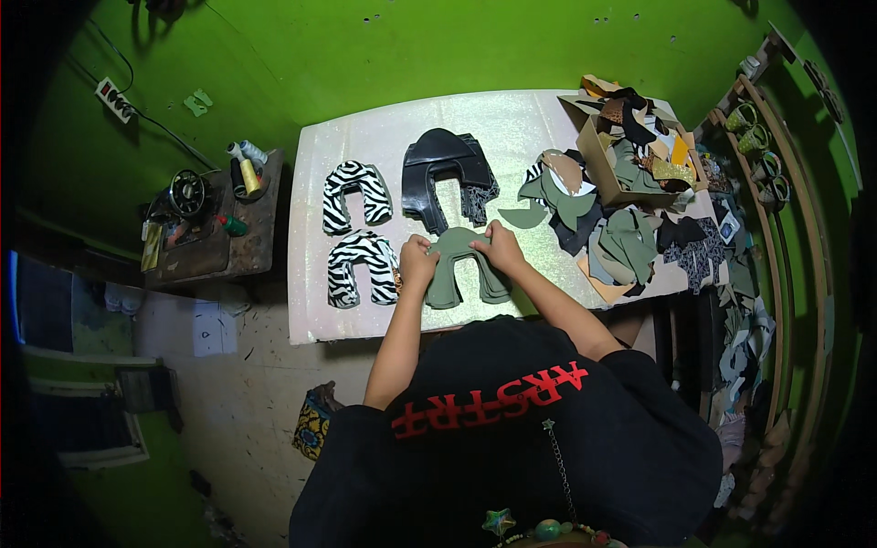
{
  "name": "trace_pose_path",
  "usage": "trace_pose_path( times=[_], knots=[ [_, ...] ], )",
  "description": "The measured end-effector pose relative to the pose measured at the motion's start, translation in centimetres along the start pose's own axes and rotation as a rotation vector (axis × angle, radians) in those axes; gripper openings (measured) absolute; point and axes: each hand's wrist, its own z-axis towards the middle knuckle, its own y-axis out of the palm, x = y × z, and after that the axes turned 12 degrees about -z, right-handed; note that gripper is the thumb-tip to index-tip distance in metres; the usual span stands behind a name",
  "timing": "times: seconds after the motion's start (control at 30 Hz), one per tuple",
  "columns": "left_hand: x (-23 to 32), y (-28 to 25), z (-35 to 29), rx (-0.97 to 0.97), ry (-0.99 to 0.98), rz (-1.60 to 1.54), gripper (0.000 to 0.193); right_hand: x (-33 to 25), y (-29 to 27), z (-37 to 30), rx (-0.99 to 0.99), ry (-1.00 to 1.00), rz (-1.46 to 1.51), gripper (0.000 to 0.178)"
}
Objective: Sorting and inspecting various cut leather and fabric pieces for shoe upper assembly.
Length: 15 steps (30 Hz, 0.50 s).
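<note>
Near the table's front edge, my left hand (417, 261) and my right hand (501, 248) pinch the upper sides of a stack of olive-green U-shaped cut pieces (444, 281), which look like shoe-upper pieces. Their curved end points away from me and the legs spread toward me. Just beyond lies a stack of glossy black U-shaped pieces (445, 149), with dark patterned pieces (478, 203) showing under its right side. Left of my hands are two zebra-print U-shaped stacks, a far one (339, 189) and a near one (343, 267).
On the table's right stands a cardboard box (609, 169) full of scraps, with loose green scraps (624, 247) beside it. A sewing machine (188, 194) and thread cones (248, 173) occupy a small table at left. A wooden rack (776, 210) lines the right wall.
</note>
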Motion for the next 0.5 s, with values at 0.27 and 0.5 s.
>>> trace_pose_path(
  times=[0.27,0.5],
  knots=[
    [2.7,1.3,-1.8,0.090,0.103,0.082,0.017,2.7,-0.2,-0.4,-0.004,0.019,0.184,0.028],
    [5.3,3.8,-1.6,0.120,0.408,-0.107,0.009,6.7,-4.1,-2.5,0.202,0.026,0.276,0.013]
  ],
)
